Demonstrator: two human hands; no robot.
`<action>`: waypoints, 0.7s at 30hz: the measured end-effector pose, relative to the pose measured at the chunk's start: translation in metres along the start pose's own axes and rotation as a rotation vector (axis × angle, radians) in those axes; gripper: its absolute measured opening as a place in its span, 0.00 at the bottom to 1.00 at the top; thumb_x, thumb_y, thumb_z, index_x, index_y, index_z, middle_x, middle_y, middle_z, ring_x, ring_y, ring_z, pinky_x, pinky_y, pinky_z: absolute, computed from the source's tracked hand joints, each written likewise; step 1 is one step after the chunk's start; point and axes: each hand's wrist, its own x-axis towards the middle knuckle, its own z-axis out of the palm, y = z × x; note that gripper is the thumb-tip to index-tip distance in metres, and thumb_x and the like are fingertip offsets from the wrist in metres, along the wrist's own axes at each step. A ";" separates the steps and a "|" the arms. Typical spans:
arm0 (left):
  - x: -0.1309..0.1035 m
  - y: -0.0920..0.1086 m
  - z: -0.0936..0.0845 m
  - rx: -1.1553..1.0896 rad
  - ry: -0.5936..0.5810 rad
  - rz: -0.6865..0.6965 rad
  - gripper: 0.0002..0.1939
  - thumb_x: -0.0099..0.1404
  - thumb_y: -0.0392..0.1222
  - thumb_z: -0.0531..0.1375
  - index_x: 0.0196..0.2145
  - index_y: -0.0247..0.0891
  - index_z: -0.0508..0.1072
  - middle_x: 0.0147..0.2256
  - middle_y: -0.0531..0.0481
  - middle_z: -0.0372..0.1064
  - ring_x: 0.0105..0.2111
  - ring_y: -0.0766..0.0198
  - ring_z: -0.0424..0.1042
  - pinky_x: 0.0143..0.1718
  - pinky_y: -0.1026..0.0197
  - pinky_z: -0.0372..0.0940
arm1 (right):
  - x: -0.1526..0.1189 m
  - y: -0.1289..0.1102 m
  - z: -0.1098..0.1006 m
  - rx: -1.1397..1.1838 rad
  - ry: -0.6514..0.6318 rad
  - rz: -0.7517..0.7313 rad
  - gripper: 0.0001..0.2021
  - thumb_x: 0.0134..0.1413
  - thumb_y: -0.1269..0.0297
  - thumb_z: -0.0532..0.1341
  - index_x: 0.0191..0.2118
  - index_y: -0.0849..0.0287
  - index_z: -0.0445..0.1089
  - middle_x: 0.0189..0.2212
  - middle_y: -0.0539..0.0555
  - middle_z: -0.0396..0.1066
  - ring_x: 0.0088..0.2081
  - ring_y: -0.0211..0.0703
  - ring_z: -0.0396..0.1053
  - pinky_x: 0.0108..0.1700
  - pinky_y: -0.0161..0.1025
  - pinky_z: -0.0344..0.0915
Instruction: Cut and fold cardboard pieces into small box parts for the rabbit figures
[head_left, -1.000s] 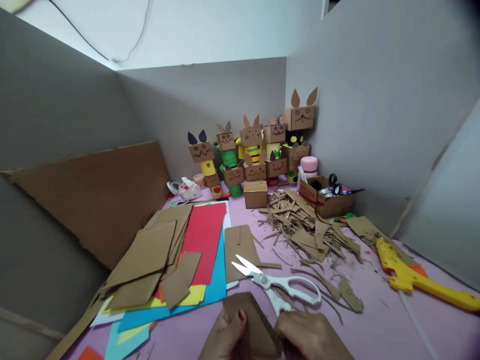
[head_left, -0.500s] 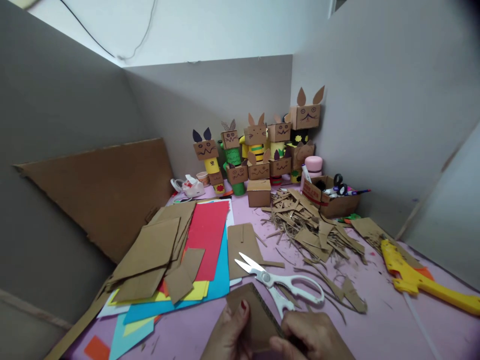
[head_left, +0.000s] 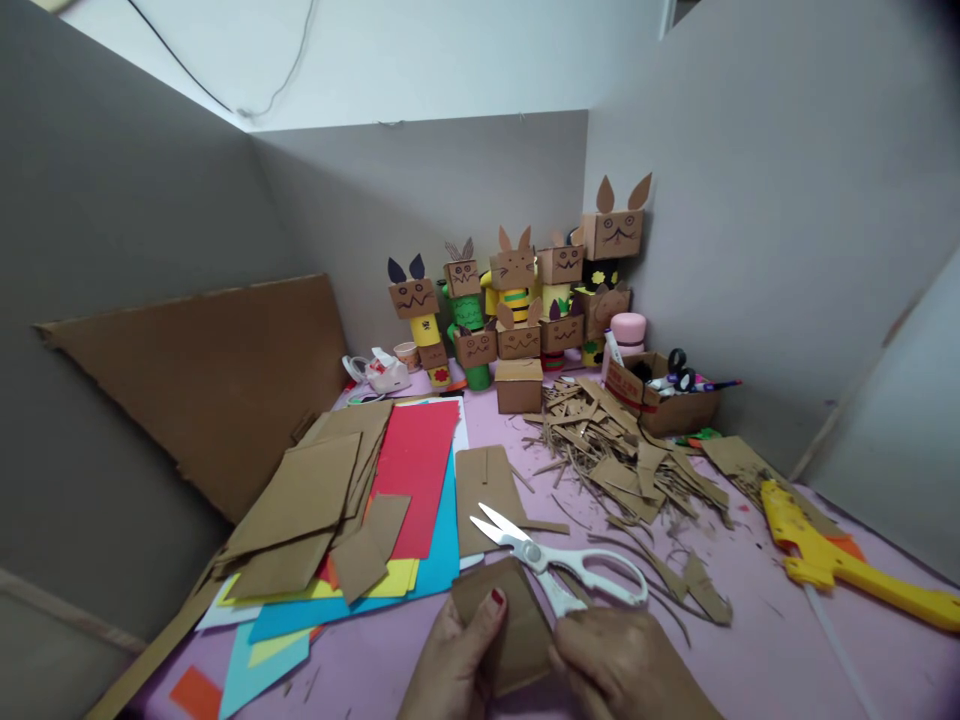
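Observation:
A small brown cardboard piece (head_left: 514, 625) is held low at the front of the table. My left hand (head_left: 461, 655) grips it from the left, with the thumb pressed flat on its face. Against its right edge, my right hand (head_left: 619, 655) is closed with curled fingers; what lies inside them is hidden. White-handled scissors (head_left: 536, 555) rest just beyond both hands, blades parted and pointing to the upper left. Behind the scissors lies a flat cardboard panel (head_left: 484, 490) with a narrow strip on top.
Coloured paper (head_left: 416, 470) and stacked cardboard sheets (head_left: 300, 500) lie left. Cardboard scraps (head_left: 600, 440) are heaped right of centre, near a box of pens and tape (head_left: 675, 408). A yellow glue gun (head_left: 840, 560) lies far right. Cardboard animal figures (head_left: 517, 270) stand at the back.
The cardboard piece has turned to show more of its face, and its dark corrugated edge has gone from sight. My right hand has shifted slightly right, its fingers more curled. The scissors have stayed put.

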 end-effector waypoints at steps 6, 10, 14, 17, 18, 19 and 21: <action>-0.002 -0.001 0.002 -0.095 -0.022 -0.072 0.23 0.50 0.41 0.68 0.45 0.36 0.71 0.34 0.43 0.78 0.36 0.52 0.76 0.40 0.53 0.67 | 0.005 -0.004 -0.013 0.597 -0.127 0.293 0.19 0.57 0.52 0.47 0.19 0.55 0.47 0.17 0.44 0.49 0.21 0.35 0.51 0.24 0.34 0.47; -0.002 0.003 0.001 -0.137 0.012 -0.101 0.22 0.52 0.42 0.67 0.44 0.36 0.72 0.33 0.44 0.78 0.34 0.52 0.76 0.40 0.53 0.67 | 0.005 -0.001 -0.007 1.075 -0.118 0.527 0.23 0.51 0.41 0.53 0.20 0.56 0.55 0.15 0.43 0.53 0.17 0.32 0.51 0.19 0.31 0.47; 0.000 0.003 0.000 -0.139 0.019 -0.060 0.24 0.50 0.43 0.68 0.44 0.34 0.71 0.34 0.41 0.78 0.35 0.50 0.76 0.40 0.52 0.68 | 0.004 0.005 0.006 1.214 0.000 0.648 0.21 0.52 0.43 0.55 0.26 0.58 0.60 0.14 0.43 0.58 0.14 0.29 0.50 0.17 0.29 0.45; 0.002 0.000 -0.001 -0.097 0.037 0.020 0.25 0.48 0.43 0.69 0.44 0.35 0.71 0.35 0.41 0.77 0.36 0.51 0.75 0.39 0.53 0.68 | 0.003 0.005 0.010 1.213 0.133 0.659 0.18 0.50 0.45 0.59 0.34 0.57 0.63 0.18 0.42 0.60 0.15 0.28 0.49 0.18 0.29 0.45; 0.002 0.000 -0.001 -0.079 0.040 0.058 0.25 0.47 0.44 0.69 0.43 0.35 0.71 0.35 0.41 0.77 0.36 0.51 0.75 0.39 0.53 0.68 | 0.003 0.004 0.010 1.184 0.145 0.644 0.18 0.50 0.45 0.59 0.32 0.57 0.63 0.17 0.42 0.59 0.15 0.29 0.48 0.18 0.29 0.45; 0.002 0.000 -0.001 -0.058 0.042 0.102 0.24 0.46 0.44 0.69 0.42 0.35 0.72 0.35 0.42 0.77 0.35 0.51 0.75 0.39 0.53 0.68 | 0.003 0.002 0.010 1.142 0.137 0.624 0.19 0.50 0.45 0.58 0.29 0.57 0.62 0.17 0.42 0.58 0.16 0.29 0.49 0.19 0.30 0.46; 0.000 0.002 0.000 0.019 0.057 0.219 0.21 0.45 0.45 0.70 0.38 0.36 0.74 0.34 0.43 0.77 0.35 0.53 0.75 0.38 0.55 0.68 | 0.004 0.000 0.008 1.057 0.062 0.594 0.21 0.52 0.44 0.56 0.22 0.57 0.59 0.15 0.43 0.55 0.17 0.30 0.50 0.20 0.30 0.47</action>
